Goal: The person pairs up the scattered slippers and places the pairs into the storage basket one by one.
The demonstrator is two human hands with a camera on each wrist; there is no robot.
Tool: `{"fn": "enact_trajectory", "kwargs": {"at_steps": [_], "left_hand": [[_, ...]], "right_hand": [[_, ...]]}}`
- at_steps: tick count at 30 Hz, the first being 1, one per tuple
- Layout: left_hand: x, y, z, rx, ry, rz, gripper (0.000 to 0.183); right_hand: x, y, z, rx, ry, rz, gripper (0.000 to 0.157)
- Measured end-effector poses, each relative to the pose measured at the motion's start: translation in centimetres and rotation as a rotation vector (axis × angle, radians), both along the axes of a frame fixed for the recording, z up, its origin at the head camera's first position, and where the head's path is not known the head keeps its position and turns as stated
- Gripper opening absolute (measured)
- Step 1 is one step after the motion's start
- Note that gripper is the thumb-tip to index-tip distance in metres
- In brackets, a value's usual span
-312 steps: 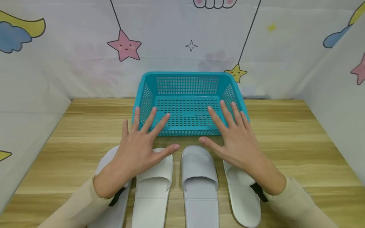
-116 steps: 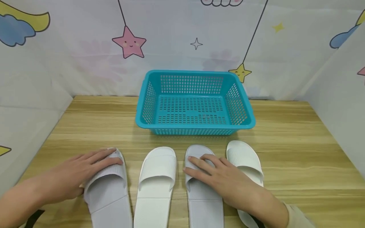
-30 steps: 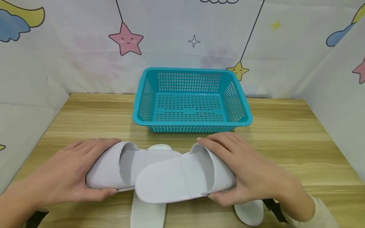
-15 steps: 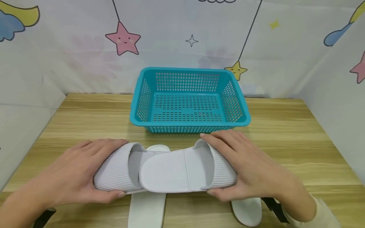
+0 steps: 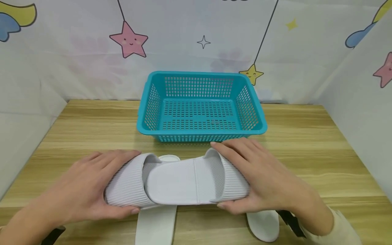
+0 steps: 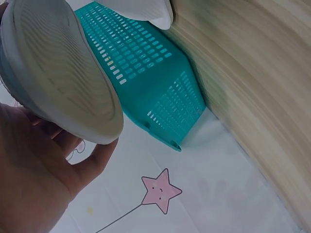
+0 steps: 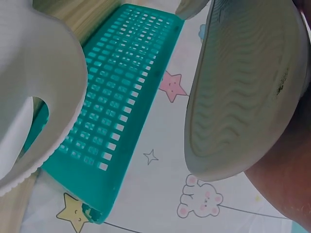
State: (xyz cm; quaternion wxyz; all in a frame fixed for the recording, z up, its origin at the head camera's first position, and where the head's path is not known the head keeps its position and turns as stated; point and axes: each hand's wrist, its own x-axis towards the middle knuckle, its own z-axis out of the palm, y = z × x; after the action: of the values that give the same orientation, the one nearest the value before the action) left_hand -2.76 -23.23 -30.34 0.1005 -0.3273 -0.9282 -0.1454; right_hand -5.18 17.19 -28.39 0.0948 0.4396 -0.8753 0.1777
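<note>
While the teal basket [image 5: 202, 132] stood beyond, you held one grey slipper [image 5: 128, 187] and another grey slipper [image 5: 174, 183] over a white slipper [image 5: 156, 224], left hand [image 5: 93, 185] and right hand [image 5: 260, 178] clamped round their toe ends; where they overlapped, uneven tilting could have caused snagging.

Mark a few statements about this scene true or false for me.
1. The left hand holds a grey slipper. True.
2. The right hand holds nothing. False: it grips the other grey slipper.
3. The basket stands upright on the table. True.
4. The basket is pink. False: it is teal.
5. Two white slippers lie inside the basket. False: they lie on the table, nearer the person.
6. In the head view, both grey slippers overlap. True.
</note>
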Motion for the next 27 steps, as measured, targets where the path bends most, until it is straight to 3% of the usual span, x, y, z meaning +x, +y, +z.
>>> {"fn": "enact_trajectory", "kwargs": {"at_steps": [27], "left_hand": [[-0.8, 2.8, -0.6, 0.036, -0.01, -0.073, 0.105]], "right_hand": [[-0.9, -1.0, -0.6, -0.013, 0.032, 0.023, 0.108]]}}
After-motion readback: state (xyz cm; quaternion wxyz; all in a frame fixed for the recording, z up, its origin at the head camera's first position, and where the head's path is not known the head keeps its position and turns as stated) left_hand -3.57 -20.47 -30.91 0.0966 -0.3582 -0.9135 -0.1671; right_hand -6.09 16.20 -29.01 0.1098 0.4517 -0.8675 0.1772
